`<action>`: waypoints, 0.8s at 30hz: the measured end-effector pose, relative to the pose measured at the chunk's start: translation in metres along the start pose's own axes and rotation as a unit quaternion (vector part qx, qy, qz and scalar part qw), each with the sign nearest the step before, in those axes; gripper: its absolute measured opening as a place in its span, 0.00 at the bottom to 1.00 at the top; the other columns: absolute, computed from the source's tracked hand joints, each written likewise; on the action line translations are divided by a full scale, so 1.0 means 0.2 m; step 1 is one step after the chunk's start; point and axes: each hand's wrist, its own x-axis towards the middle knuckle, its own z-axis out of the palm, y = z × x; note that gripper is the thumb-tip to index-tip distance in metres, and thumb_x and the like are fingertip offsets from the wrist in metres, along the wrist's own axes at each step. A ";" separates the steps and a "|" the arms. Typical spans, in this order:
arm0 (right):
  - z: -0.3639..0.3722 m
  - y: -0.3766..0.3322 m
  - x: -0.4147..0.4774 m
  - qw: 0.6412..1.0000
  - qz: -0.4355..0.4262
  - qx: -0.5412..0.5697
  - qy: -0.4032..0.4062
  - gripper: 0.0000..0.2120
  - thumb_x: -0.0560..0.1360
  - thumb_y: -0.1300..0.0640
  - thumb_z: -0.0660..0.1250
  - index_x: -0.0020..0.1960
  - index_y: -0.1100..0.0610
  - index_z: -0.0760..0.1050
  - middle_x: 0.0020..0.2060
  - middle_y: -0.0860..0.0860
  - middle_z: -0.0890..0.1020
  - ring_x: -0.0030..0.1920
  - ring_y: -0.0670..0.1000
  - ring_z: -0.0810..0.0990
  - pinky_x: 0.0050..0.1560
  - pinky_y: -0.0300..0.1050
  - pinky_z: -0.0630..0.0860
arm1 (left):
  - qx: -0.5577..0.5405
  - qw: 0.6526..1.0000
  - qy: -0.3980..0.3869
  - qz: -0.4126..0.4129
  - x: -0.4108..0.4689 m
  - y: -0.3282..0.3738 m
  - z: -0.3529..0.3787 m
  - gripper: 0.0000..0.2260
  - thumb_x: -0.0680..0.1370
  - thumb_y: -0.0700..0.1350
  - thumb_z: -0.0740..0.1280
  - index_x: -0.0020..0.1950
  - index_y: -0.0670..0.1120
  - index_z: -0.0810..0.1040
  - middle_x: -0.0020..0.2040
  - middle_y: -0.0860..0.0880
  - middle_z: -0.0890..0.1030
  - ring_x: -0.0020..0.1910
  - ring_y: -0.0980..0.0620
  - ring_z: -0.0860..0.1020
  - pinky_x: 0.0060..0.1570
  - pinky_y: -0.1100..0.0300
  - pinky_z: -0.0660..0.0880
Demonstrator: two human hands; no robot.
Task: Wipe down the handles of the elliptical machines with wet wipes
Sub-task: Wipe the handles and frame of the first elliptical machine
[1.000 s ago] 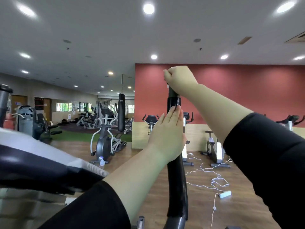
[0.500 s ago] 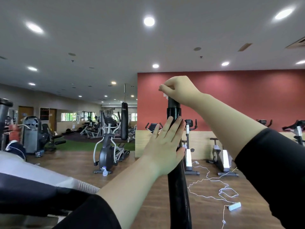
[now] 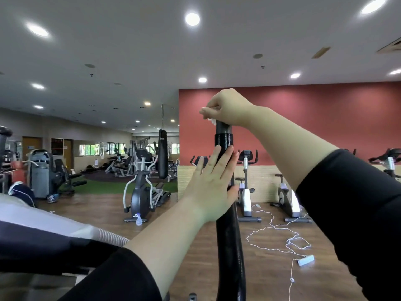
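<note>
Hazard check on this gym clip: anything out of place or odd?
A thin white cord sprawls in loose loops across the brown wood floor, ending at a white power strip. It looks like a trip risk.

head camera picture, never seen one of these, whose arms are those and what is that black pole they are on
There is no robot here. The single picture comes from a wide-angle camera worn on a person's head, so the two arms in black sleeves are that person's own, reaching forward. The black pole is the upright handle of an elliptical machine in a gym. The right hand is closed over its top, fingers gripping a wet wipe, of which only a small white corner shows. The left hand lies flat against the handle lower down, fingers straight, holding nothing. Behind, on the wooden floor, stand exercise bikes, another elliptical, a hanging punching bag, and a white cable running to a power strip.
</note>
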 end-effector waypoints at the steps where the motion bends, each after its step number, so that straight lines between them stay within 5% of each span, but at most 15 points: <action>1: 0.00 0.01 -0.01 1.000 -0.015 0.017 0.005 0.15 0.77 0.46 0.67 0.42 0.56 0.85 0.36 0.49 0.84 0.40 0.52 0.81 0.44 0.46 0.77 | 0.000 1.000 -0.002 -0.002 0.00 0.00 0.00 0.31 0.83 0.57 0.48 0.77 0.50 0.33 0.75 0.56 0.28 0.74 0.52 0.27 0.75 0.47 0.36; 7: 0.01 0.00 -0.01 0.995 -0.018 0.091 0.034 0.18 0.73 0.43 0.72 0.31 0.54 0.81 0.27 0.48 0.81 0.29 0.42 0.76 0.35 0.38 0.72 | -0.010 1.000 -0.008 -0.002 -0.02 0.02 -0.02 0.31 0.83 0.57 0.48 0.78 0.48 0.35 0.76 0.55 0.29 0.73 0.53 0.27 0.75 0.49 0.36; 11: 0.01 -0.01 -0.01 0.976 0.014 0.209 0.055 0.20 0.71 0.43 0.74 0.32 0.60 0.81 0.28 0.54 0.83 0.36 0.46 0.84 0.44 0.40 0.79 | -0.012 1.000 -0.006 0.009 -0.04 0.00 -0.04 0.31 0.83 0.57 0.50 0.79 0.47 0.39 0.78 0.54 0.33 0.76 0.52 0.31 0.76 0.51 0.38; 14: 0.02 -0.02 -0.03 0.945 0.060 0.297 0.119 0.21 0.74 0.45 0.71 0.37 0.63 0.83 0.32 0.56 0.85 0.32 0.46 0.81 0.47 0.45 0.81 | -0.038 0.999 -0.028 0.017 -0.07 0.00 -0.08 0.33 0.82 0.55 0.55 0.80 0.47 0.41 0.79 0.54 0.36 0.77 0.53 0.35 0.76 0.53 0.39; 19: -0.02 -0.11 -0.09 0.907 0.105 0.347 0.215 0.17 0.76 0.49 0.70 0.43 0.65 0.82 0.26 0.55 0.80 0.27 0.48 0.81 0.35 0.41 0.80 | -0.044 0.994 -0.097 0.011 -0.14 0.03 -0.16 0.35 0.81 0.56 0.57 0.80 0.46 0.42 0.80 0.52 0.38 0.78 0.53 0.38 0.77 0.51 0.42; 24: -0.15 -0.16 -0.25 0.944 0.109 0.264 0.167 0.17 0.77 0.47 0.68 0.42 0.60 0.83 0.22 0.45 0.78 0.24 0.41 0.76 0.33 0.33 0.75 | -0.068 0.992 -0.106 -0.019 -0.22 0.09 -0.27 0.34 0.81 0.56 0.58 0.80 0.46 0.45 0.80 0.52 0.44 0.79 0.52 0.41 0.77 0.49 0.46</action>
